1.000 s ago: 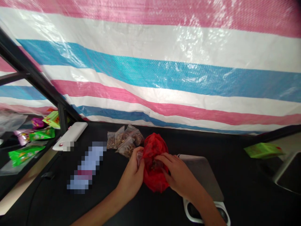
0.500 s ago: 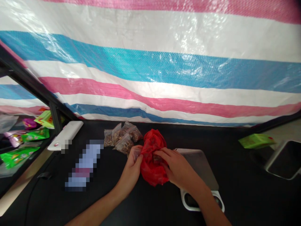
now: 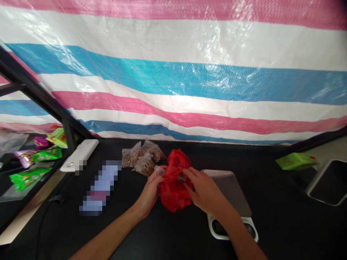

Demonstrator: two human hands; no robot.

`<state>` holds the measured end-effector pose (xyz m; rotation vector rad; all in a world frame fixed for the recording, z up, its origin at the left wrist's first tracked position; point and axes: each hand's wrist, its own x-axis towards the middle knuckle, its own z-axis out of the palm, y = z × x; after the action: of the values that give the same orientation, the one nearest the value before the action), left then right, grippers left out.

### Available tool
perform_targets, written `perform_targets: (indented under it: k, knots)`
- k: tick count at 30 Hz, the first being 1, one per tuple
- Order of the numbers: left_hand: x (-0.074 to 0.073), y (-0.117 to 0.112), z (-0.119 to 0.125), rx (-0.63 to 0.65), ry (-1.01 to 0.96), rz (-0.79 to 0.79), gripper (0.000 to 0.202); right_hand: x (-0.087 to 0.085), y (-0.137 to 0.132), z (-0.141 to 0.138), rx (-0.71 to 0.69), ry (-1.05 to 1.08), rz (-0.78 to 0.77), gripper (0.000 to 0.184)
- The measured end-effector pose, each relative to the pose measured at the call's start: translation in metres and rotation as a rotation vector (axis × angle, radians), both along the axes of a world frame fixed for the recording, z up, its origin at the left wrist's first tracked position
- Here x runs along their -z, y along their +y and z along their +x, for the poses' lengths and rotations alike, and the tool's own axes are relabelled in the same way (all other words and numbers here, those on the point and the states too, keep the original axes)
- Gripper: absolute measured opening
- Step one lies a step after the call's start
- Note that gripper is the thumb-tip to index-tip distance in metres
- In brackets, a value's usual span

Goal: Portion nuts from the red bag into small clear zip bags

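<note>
A crumpled red plastic bag (image 3: 176,196) sits on the black table between my two hands. On its left side, my left hand (image 3: 149,191) is closed around a small clear zip bag (image 3: 159,170), against the red plastic. My right hand (image 3: 203,189) comes in from the other side, its fingers curled into the red bag's opening and gripping there. What lies inside the red bag is mostly hidden. Just beyond my left hand lie several small clear zip bags (image 3: 145,165) filled with brown bits.
Partly under my right forearm is a kitchen scale (image 3: 235,196) with a flat metal plate. A white power strip (image 3: 81,155) and a blurred-out phone-like object (image 3: 101,186) lie left. Green packets (image 3: 296,161) and a dark-screened device (image 3: 329,182) are right. A striped sheet (image 3: 173,79) hangs behind.
The view has turned slightly left. My left hand and the clear zip bag have shifted a little, and more of that bag shows. My right hand stays at the red bag's opening.
</note>
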<state>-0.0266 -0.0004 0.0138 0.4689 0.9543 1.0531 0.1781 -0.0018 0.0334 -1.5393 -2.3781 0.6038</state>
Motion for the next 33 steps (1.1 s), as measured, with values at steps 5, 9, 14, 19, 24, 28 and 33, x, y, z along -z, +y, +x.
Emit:
perform_targets:
  k: [5,9,14,19,24,28,33]
  knots:
    - [-0.002,0.002,-0.004,-0.027,0.028,-0.007,0.04,-0.002,0.0,0.001,-0.011,0.022,-0.006,0.043]
    - [0.0,0.006,-0.007,-0.034,0.022,0.002,0.038,-0.004,-0.001,0.002,0.003,0.057,-0.011,0.039]
    - [0.005,0.01,-0.007,-0.031,0.013,0.023,0.038,-0.009,0.002,0.005,0.005,0.127,-0.035,0.039]
    - [0.001,0.006,-0.008,0.013,-0.016,0.034,0.041,-0.008,0.005,0.009,0.037,0.151,0.004,0.038]
    - [-0.005,0.004,-0.008,-0.02,-0.047,0.033,0.041,-0.004,0.007,0.007,0.065,0.074,0.105,0.038]
    - [-0.006,0.004,-0.01,-0.041,-0.008,0.089,0.041,-0.009,0.007,0.007,0.073,0.137,0.137,0.035]
    - [-0.004,0.003,-0.012,0.003,0.087,0.224,0.048,-0.012,0.01,0.015,0.131,0.234,0.135,0.034]
